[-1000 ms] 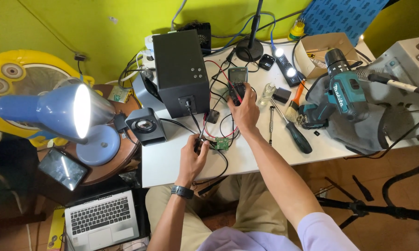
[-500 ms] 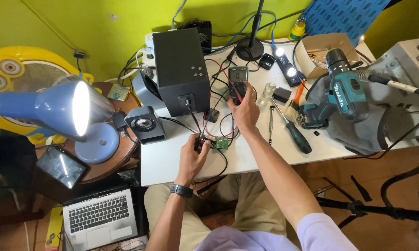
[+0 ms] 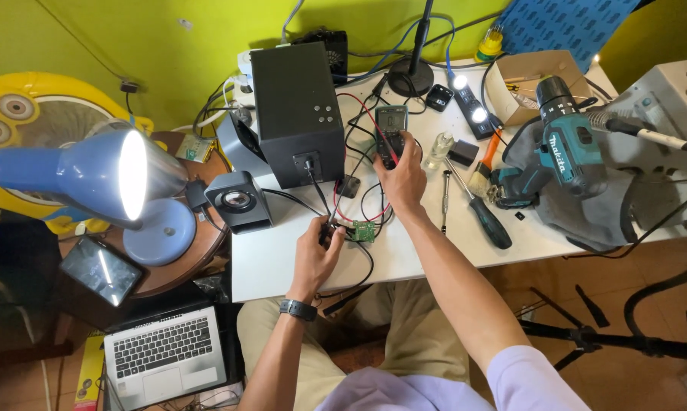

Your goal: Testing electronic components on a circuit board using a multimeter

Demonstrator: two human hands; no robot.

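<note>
White desk (image 3: pixel 435 259), barely any change: big black speaker box (image 3: pixel 298 114) same place near back-left corner, both hands stay put since a second ago. Right hand (image 3: pixel 401 176) still mid-desk, fingers closed around multimeter (image 3: pixel 391 134). Left hand (image 3: pixel 317 253) near front edge, fingertips pinched on probe leads beside small green circuit board (image 3: pixel 364 231). Reading looks ongoing, nothing repositioned.

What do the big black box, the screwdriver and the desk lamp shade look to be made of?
Black box: matte black, flat panels, likely painted wood or plastic; unclear which.
Screwdriver: bright metal shaft, dark handle, probably rubbery plastic.
Lamp shade: glossy blue outside with sheen, likely painted metal or plastic.
</note>
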